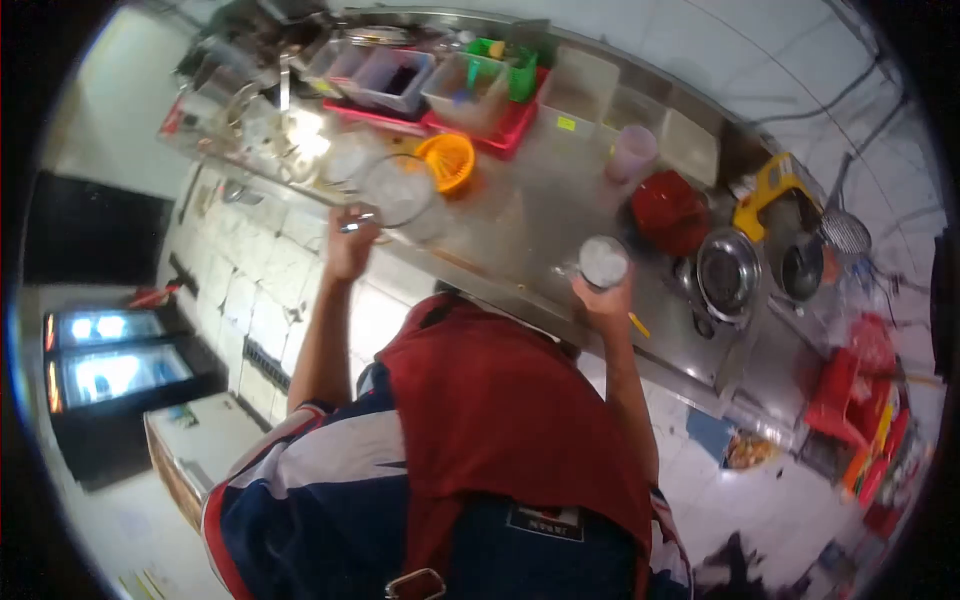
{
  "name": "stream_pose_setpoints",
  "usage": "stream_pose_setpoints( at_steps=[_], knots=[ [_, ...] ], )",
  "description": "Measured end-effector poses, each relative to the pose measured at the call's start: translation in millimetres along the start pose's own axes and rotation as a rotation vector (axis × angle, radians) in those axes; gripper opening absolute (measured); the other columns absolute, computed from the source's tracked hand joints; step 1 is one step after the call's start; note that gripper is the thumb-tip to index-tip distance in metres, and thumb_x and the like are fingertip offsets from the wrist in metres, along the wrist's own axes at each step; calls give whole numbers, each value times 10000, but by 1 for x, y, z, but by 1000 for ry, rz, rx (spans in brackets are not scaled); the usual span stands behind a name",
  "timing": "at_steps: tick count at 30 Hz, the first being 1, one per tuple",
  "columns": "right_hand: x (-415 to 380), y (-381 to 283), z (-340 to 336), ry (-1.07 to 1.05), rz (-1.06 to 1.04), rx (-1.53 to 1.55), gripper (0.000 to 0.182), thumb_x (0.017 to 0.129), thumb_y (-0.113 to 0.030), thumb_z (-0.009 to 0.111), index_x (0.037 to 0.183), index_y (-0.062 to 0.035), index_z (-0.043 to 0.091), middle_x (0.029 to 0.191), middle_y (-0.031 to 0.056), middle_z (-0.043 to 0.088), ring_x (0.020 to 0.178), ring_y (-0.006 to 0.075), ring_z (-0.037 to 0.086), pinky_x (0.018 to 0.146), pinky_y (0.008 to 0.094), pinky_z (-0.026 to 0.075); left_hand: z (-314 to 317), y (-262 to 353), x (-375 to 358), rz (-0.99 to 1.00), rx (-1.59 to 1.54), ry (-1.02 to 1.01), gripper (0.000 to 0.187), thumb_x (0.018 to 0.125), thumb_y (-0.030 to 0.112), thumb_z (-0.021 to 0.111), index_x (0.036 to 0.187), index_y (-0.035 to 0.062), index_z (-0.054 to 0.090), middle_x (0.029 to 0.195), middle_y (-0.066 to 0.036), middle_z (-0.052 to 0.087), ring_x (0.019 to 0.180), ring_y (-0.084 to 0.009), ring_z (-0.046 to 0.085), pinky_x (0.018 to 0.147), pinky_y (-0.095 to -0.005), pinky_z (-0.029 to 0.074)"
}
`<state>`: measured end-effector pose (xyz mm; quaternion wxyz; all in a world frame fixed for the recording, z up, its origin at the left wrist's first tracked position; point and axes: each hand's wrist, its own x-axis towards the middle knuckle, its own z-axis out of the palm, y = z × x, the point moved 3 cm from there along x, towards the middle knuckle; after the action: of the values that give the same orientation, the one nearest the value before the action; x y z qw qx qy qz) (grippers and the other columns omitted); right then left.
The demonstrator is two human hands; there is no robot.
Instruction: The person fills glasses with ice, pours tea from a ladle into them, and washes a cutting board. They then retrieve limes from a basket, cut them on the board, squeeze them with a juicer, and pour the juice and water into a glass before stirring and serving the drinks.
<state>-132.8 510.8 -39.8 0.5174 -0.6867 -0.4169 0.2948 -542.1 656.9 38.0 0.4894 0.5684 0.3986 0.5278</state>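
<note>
My left hand (pixel 352 243) is closed around the metal handle of a round strainer (pixel 398 190), held out over the near edge of the steel counter (pixel 510 225). The strainer's dark rim shows clearly; whitish material seems to lie in or behind its mesh. An orange juicer-like basket (pixel 446 163) stands just beyond the rim. My right hand (pixel 606 298) grips a cup (pixel 603 263) from the near side. The cup's round mouth faces up and something white, like ice, fills it. A yellow stick-like object (pixel 638 325) shows beside my right wrist.
Clear bins (pixel 466 92) and red trays (pixel 515 140) line the back of the counter. To the right are a pink cup (pixel 631 153), a red container (pixel 670 212), a steel bowl (pixel 729 277) and a yellow-framed device (pixel 775 190). A tap (pixel 285 85) stands at far left.
</note>
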Motion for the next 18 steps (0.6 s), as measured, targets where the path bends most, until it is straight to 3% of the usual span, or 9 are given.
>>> stream_pose_setpoints(
  at_steps=[1,2,3,9,10,12,14,15,18],
  knots=[
    [3,1,9,-16,-5,-105,756,635,-222,849,1234,0,447,1173,172,575,1102,274,568,949,381,441,-26,-8,8,-9,52,-123,346,649,-106,541,884,99,391,853,-50,501,754,-172,502,634,-281,411],
    [10,-4,17,25,17,-133,756,635,-222,849,1234,0,447,1173,172,575,1102,274,568,949,381,441,-11,29,10,-168,-255,115,313,639,-111,537,846,87,409,821,-49,499,727,-164,489,627,-281,406],
    [17,-12,32,-45,28,-130,803,628,-242,856,1263,5,431,1191,177,568,1111,275,564,962,381,437,-30,23,20,-170,-232,104,275,639,-113,529,798,77,410,779,-47,497,698,-152,475,607,-273,390],
    [22,1,112,118,65,-217,933,636,-353,848,1341,32,373,1227,211,540,1107,291,561,965,390,439,-155,-37,73,-86,123,-307,250,715,-70,549,844,104,424,767,-20,469,646,-118,432,592,-243,390],
    [17,-3,117,202,108,-330,952,643,-385,838,1350,41,363,1232,222,532,1104,293,559,958,394,444,-156,-33,73,-99,114,-298,250,715,-70,549,844,104,424,767,-20,469,646,-118,432,592,-243,390],
    [-1,-14,126,163,428,-407,937,663,-431,818,1334,50,375,1251,237,516,1075,294,571,912,405,464,-161,-17,80,-104,289,20,113,674,-29,557,714,44,480,655,-27,448,609,-116,441,534,-273,347],
    [-22,-16,135,-145,533,-381,596,776,-419,749,1107,38,556,1006,164,638,889,247,619,780,368,499,-189,-41,91,118,518,-127,110,672,0,558,645,35,458,566,-17,394,542,-102,394,494,-289,322],
    [-33,-22,146,-277,518,-303,448,833,-373,713,1050,0,591,901,107,656,834,197,612,757,343,502,-187,-21,103,22,453,-205,128,673,10,565,622,34,450,548,-18,381,527,-104,379,488,-295,317],
    [-34,-109,180,-537,715,-147,317,878,-293,680,1061,-46,600,932,55,649,861,120,589,748,295,488,-187,-7,115,-58,450,-288,141,671,19,574,613,29,446,536,-21,374,514,-102,366,480,-301,308]
  ],
)
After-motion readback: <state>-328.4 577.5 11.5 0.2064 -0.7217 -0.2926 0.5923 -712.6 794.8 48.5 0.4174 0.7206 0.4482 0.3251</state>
